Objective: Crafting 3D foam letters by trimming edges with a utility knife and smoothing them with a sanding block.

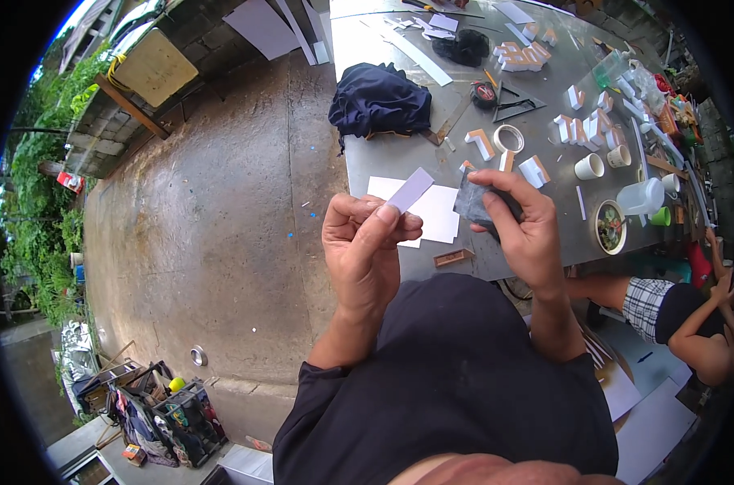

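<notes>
Between thumb and fingers, my left hand (365, 234) pinches a small pale lavender rectangular strip (411, 189), tilted up to the right. My right hand (522, 220) grips a piece of dark grey sandpaper (471, 200), partly hidden behind the fingers. Strip and sandpaper are apart, held above the table's near edge. Beneath them lie white sheets (438, 214) on the metal table (464, 267). A small brown wooden piece (453, 258) rests close to the edge below my right hand.
A dark cloth (380, 100) bunches at the table's left edge. Beyond my hands are a tape roll (508, 139), a tape measure (483, 94), several white-and-tan blocks (522, 56) and cups (589, 166). At the right, a person (690, 315) stands by the table.
</notes>
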The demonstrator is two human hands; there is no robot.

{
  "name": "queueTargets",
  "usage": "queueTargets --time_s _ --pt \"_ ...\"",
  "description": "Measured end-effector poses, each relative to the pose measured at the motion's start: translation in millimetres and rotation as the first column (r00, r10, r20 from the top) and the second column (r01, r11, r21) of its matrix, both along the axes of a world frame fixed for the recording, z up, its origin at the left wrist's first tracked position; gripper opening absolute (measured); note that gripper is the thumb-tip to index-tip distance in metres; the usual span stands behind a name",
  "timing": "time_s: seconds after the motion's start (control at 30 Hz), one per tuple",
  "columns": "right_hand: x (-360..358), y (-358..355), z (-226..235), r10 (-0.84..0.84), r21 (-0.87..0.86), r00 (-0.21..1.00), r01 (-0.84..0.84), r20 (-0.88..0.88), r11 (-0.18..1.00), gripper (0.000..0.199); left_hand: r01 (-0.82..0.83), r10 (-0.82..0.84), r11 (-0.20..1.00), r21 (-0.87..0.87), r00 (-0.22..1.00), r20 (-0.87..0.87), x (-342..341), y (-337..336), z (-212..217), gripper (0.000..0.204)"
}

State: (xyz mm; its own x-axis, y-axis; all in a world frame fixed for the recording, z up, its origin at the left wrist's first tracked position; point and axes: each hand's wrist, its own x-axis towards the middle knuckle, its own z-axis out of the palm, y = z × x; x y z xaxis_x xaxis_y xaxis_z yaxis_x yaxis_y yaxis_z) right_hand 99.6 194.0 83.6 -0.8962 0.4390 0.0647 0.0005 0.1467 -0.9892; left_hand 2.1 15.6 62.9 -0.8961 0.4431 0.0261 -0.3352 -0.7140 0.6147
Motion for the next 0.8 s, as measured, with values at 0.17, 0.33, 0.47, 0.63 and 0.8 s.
queueTargets --time_s 0.17,0.33,0.47,0.63,0.8 --pt "-2 -6 -6 0.016 -0.081 1.000 -0.018 -0.017 0.997 0.024 0.051 -0.045 0.995 -0.087 0.997 0.067 8 4 -15 0.014" --pt "-13 -7 4 0.061 -0.084 0.998 -0.059 0.017 0.995 0.022 0.078 -0.073 0.986 -0.151 0.997 0.037 16 12 -24 0.015" --pt "-20 -3 9 0.101 -0.028 0.993 -0.099 0.068 0.995 0.020 0.234 -0.235 0.933 -0.272 0.971 0.029 18 9 -24 0.006" --pt "-20 4 4 0.144 0.021 0.987 -0.146 0.077 0.989 0.018 0.275 -0.284 0.903 -0.332 0.959 0.020 13 3 -23 0.015" --pt "-18 10 6 0.101 -0.135 0.994 -0.095 0.039 0.986 0.023 0.327 -0.339 0.911 -0.251 0.941 -0.006 11 2 -24 0.017"
